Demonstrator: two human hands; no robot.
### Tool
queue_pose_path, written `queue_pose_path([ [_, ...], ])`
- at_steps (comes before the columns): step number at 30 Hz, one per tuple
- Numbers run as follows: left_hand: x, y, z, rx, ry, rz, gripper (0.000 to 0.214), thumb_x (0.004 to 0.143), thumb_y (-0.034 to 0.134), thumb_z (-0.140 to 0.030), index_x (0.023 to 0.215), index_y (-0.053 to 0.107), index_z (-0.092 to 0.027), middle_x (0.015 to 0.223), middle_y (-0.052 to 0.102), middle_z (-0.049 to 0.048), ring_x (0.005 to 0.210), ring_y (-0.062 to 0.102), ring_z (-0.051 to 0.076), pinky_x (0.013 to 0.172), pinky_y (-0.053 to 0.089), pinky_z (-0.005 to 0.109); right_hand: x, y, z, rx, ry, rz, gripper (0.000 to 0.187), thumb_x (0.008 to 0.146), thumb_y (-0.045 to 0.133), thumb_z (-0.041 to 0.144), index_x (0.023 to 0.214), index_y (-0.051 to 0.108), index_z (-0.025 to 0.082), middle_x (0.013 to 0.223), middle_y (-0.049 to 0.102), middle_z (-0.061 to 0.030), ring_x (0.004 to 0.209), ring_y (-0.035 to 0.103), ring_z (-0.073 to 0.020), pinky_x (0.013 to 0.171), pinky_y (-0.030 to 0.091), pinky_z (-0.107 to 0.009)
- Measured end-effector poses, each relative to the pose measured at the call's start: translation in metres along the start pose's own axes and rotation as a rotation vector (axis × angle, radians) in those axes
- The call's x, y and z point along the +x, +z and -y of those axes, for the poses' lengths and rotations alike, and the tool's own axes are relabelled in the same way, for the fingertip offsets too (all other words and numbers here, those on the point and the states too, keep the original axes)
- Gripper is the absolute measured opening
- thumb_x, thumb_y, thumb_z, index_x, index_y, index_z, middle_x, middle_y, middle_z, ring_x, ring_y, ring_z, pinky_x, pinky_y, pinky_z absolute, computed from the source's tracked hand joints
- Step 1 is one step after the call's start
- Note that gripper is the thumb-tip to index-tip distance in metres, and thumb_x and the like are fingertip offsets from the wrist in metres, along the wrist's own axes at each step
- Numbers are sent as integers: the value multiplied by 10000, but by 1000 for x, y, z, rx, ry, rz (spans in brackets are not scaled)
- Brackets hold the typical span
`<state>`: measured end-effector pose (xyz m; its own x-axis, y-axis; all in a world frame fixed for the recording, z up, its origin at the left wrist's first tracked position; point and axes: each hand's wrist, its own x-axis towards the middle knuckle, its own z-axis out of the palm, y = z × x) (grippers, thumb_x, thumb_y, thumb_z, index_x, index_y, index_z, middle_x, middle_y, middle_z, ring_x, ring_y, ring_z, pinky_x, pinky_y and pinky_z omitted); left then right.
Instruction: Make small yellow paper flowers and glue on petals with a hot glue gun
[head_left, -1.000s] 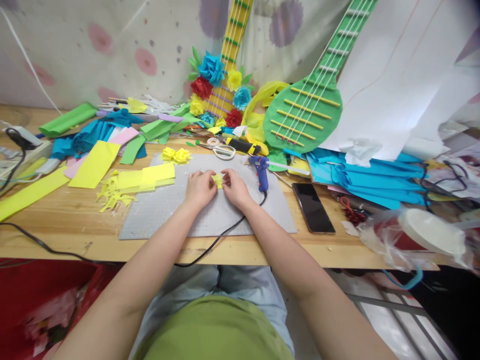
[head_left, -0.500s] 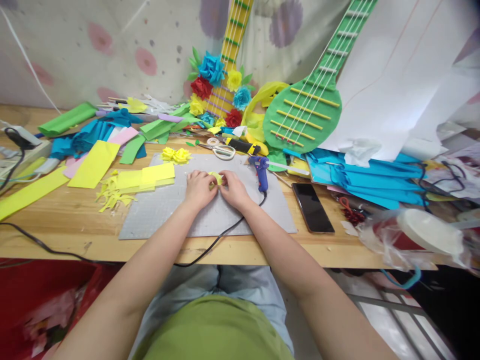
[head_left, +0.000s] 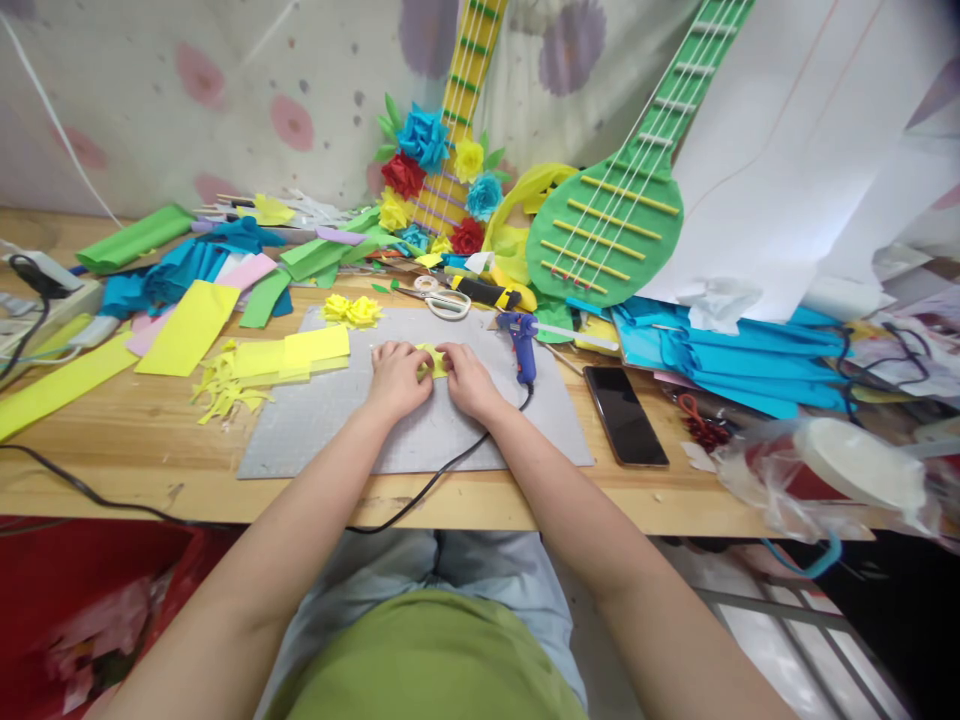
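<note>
Between my two hands is a small piece of yellow crepe paper (head_left: 438,362), partly covered by fingers. My left hand (head_left: 400,376) has its fingers curled round the paper's left side. At its right side, my right hand (head_left: 466,378) pinches the edge with bent fingers. Both hands rest low over the grey cutting mat (head_left: 315,430). Yellow paper flowers (head_left: 351,311) lie at the mat's upper left, and yellow paper strips (head_left: 315,346) overlap its left edge. Right of my hands, a blue glue gun (head_left: 523,350) lies on the mat.
Scissors (head_left: 448,304) lie behind the mat, a phone (head_left: 626,415) to its right. The glue gun's black cord (head_left: 431,485) crosses the front. Farther back stand a green paper instrument (head_left: 611,235) and a yellow one with flowers (head_left: 470,75). Blue crepe paper (head_left: 720,350) is piled at right.
My right hand has shifted slightly to the right, so a little more yellow paper shows between the hands. My left hand has hardly moved.
</note>
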<state>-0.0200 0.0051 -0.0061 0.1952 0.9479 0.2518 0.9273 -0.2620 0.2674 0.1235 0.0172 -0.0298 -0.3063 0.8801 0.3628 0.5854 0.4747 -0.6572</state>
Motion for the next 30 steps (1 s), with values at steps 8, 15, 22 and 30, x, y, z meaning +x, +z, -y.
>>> queue_pose_path([
  [8,1,0,1,-75,-5,-19,233,709,515,-247,926,600,-240,919,629,57,964,455,263,853,266,416,2,-2,-1,54,50,5,492,626,355,6,1076,472,166,953,521,-65,847,524,-146,838,443,-322],
  [15,4,2,-1,-158,-75,-31,260,738,508,-256,991,553,-220,826,667,26,931,511,240,892,247,407,4,0,-6,97,77,13,558,576,321,-21,1074,467,182,945,529,-44,816,532,-126,800,455,-324],
  [22,4,5,1,-137,-76,-48,174,734,501,-239,892,571,-222,797,661,17,887,519,232,875,257,399,5,-2,-9,183,90,22,564,558,326,-24,1068,453,179,922,527,-30,792,550,-112,797,459,-310],
  [30,2,2,2,-142,-74,-47,203,706,555,-276,902,571,-226,819,656,21,894,503,244,858,264,404,2,-2,1,81,60,-7,385,679,467,102,1057,466,180,949,528,-49,825,531,-136,808,446,-315],
])
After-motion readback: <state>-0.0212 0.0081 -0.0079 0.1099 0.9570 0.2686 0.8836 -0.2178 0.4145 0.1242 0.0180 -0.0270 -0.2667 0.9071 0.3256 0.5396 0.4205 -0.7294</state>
